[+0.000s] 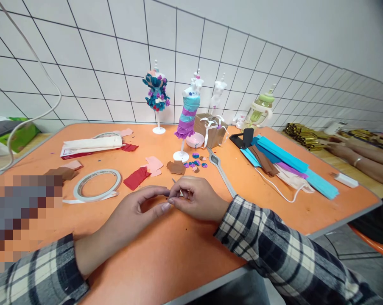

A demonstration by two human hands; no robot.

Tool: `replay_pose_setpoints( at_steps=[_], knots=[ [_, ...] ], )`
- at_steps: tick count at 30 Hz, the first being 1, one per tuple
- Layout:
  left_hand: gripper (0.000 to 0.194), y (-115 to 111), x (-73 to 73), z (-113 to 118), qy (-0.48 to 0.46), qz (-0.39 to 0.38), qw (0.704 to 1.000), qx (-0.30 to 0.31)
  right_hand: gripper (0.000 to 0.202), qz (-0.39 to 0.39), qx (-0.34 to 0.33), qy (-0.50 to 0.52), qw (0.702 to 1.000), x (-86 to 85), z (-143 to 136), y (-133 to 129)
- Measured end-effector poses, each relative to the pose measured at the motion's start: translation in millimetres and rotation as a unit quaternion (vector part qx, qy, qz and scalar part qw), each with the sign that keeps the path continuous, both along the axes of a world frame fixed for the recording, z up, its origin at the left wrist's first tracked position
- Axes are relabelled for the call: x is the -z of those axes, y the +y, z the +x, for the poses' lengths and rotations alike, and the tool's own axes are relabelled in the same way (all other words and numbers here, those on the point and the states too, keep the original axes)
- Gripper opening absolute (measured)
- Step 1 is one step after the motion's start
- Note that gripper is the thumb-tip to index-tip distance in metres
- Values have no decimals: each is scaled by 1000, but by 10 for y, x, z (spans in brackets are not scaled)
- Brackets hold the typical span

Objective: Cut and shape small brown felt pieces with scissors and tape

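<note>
Over the orange table [140,262], my left hand [132,212] and my right hand [194,198] meet at their fingertips. Both are closed in a pinch; whatever lies between the fingers is too small to make out. Just beyond them are a brown paper piece [176,167], a red paper piece [136,178], a pink paper piece [154,165] and several small blue and purple paper bits [194,163]. Behind these stands a small dress form [189,112] wrapped in turquoise and purple paper.
A tape roll [79,187] lies left. Another decorated form [157,93], a pink bowl [195,140], a cardboard box [210,129] and a bottle [260,108] stand behind. Folded blue paper [283,154] lies right. Another person's arms [359,157] rest far right.
</note>
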State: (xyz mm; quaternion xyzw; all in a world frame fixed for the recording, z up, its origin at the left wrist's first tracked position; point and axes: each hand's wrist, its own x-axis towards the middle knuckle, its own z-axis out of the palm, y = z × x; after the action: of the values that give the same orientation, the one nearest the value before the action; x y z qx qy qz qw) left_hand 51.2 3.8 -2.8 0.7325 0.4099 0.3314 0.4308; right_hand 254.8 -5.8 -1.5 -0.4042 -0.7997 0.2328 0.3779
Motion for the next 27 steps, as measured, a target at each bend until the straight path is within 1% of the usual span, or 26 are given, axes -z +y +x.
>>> replay_pose_setpoints(
  at_steps=[4,6,8,9,11,13,16,18,20,22,23,25,27],
  knots=[
    [21,-21,-13,14,6,16,1000,-3,5,-2,-2,12,1000,14,-3,5],
    [21,-31,-25,21,8,8,1000,-15,7,-2,-9,16,1000,2,-6,-1],
    [22,-32,-33,22,7,-8,999,-36,11,-7,0,8,1000,-17,-3,-7],
    [22,-28,-35,19,5,-15,999,-48,12,-9,12,-10,1000,-24,3,-8],
    [23,-13,-37,13,-3,-27,997,-73,14,-7,48,-81,996,-27,23,-2],
    [23,4,-38,7,-11,-32,995,-92,16,-1,77,-181,980,-12,53,12],
    [22,18,-38,6,-16,-31,995,-98,24,-17,84,-292,953,18,97,33],
    [23,18,-37,5,-13,-32,995,-94,23,-26,78,-324,942,22,113,36],
    [24,16,-40,-2,-13,-37,995,-95,27,-10,81,-336,938,4,118,26],
    [26,20,-54,-16,-21,-36,994,-104,30,2,107,-352,930,-28,120,10],
    [27,26,-65,-24,-24,-36,993,-109,29,-3,125,-367,922,-46,121,1],
    [28,48,-90,-40,-27,-36,993,-113,22,-33,151,-408,900,-81,122,-12],
    [29,80,-109,-51,-28,-39,992,-114,14,-58,147,-449,879,-111,114,-24]
  ],
)
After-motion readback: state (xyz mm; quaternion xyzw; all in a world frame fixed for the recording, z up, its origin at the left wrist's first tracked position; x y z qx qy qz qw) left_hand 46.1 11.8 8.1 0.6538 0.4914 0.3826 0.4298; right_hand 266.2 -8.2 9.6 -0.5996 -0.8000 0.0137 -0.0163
